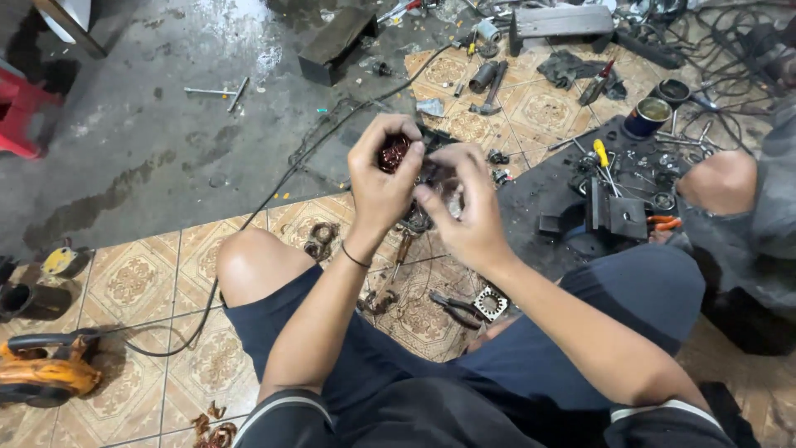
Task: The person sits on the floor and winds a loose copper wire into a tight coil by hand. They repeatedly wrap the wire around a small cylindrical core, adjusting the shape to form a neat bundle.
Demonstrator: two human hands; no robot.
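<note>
Both of my hands are raised above my knees, closed around one dark metal motor part with reddish copper windings (396, 153). My left hand (381, 178) wraps its coil end, fingers curled over the top; my right hand (466, 211) pinches the other side with thumb and fingertips. Below them, black-handled pliers (452, 309) and a square metal plate (491, 303) lie on the patterned tile floor (133, 282).

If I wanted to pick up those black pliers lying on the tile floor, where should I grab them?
Probably by the two black handles of the black pliers, coming down from above. They lie flat on the patterned tile floor, the handles spreading toward the knee; the narrow metal nose points away, close to a square metal plate.
</note>
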